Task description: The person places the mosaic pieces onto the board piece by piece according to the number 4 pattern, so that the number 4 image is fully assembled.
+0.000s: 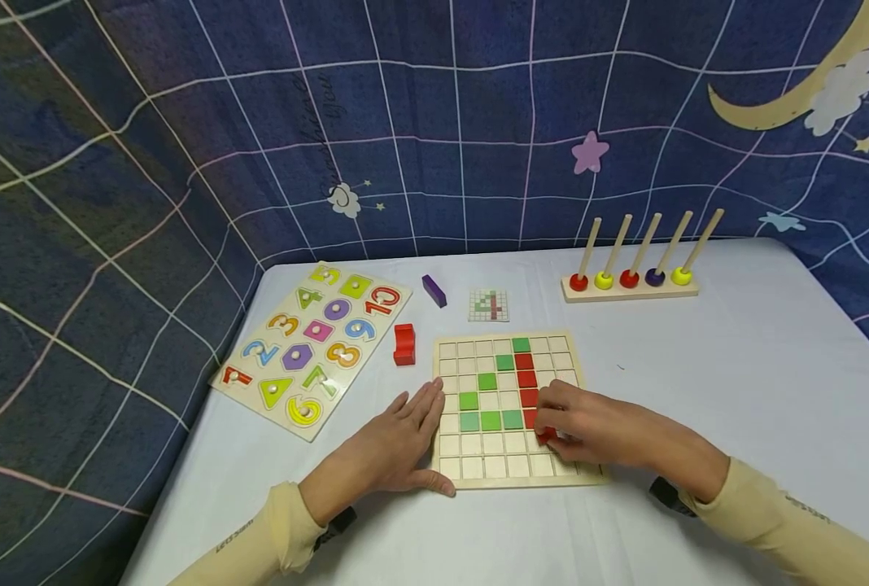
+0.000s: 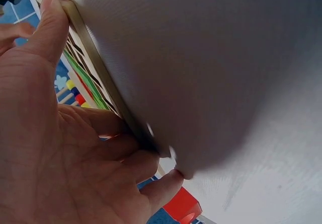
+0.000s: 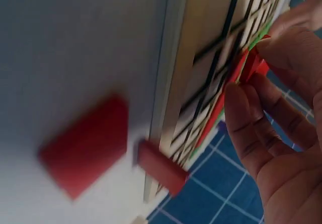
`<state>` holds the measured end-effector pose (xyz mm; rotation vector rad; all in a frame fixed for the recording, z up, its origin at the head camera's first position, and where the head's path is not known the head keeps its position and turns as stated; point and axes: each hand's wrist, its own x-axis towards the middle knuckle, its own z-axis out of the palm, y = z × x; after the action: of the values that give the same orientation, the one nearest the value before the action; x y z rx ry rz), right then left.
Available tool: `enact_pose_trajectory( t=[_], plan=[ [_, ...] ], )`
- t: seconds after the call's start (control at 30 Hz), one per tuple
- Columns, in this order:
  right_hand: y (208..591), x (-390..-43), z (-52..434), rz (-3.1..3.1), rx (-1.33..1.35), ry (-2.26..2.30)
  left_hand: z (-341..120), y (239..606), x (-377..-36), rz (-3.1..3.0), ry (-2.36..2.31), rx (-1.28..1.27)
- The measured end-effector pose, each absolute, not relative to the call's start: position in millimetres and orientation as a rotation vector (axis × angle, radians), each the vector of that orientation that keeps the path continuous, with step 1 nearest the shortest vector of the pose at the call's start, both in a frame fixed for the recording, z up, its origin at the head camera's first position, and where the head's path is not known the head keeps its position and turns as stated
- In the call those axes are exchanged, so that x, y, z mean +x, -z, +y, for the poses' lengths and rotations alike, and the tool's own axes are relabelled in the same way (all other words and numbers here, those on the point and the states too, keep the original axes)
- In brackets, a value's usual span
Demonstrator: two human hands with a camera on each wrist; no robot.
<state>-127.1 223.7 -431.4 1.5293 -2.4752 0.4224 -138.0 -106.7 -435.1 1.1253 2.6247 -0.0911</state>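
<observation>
a wooden grid board (image 1: 508, 456) lies flat on the white counter (image 1: 735, 382), near its front edge. the left hand (image 1: 398, 443) rests palm down against the board's left side, its fingers (image 1: 429, 404) straight and close together along the rim and the thumb laid at the near left corner; the left wrist view shows the same, with the thumb and fingertips touching the thin edge of the board (image 2: 95, 58). the right hand (image 1: 599, 427) lies over the lower right part of the board, its fingers (image 3: 246, 118) curled and pinching a small red block (image 1: 544, 435) that sits at the bottom end of the red column; in the right wrist view the red block (image 3: 254, 65) is squeezed between fingertips just above the grid. on the board, a column of red tiles (image 1: 526, 378) runs down from a green tile (image 1: 521, 345) near the top, and green tiles (image 1: 489, 421) step diagonally down to the left and then form a row that meets the red column. a loose red piece (image 1: 403, 344) stands on the counter just left of the board's far corner, and a purple block (image 1: 434, 290) lies farther back. a small pattern card (image 1: 489, 305) lies just behind the board. a number and shape puzzle (image 1: 310, 346) sits well to the left, tilted. a wooden peg rack (image 1: 628, 289) with five rods and coloured beads stands at the back right. a dark blue cloth (image 1: 434, 122) with moon and stars hangs behind the counter.
</observation>
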Motion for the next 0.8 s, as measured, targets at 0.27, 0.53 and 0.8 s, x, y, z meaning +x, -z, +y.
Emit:
enact_pose_trajectory(
  t=[0.27,0.53,0.8],
  plan=[
    [437.0,-123.5,210.0,-2.509,1.507,-0.379,-107.2,437.0,-138.7,2.623,0.098,1.125],
    [437.1,-119.1,208.8,-2.562,1.459,-0.432,-106.1,436.5,-139.7,2.621,0.092,1.108],
    [434.3,-116.9,210.6,-2.593,1.470,-0.425,-105.9,436.3,-139.9,2.614,0.069,1.105]
  ],
)
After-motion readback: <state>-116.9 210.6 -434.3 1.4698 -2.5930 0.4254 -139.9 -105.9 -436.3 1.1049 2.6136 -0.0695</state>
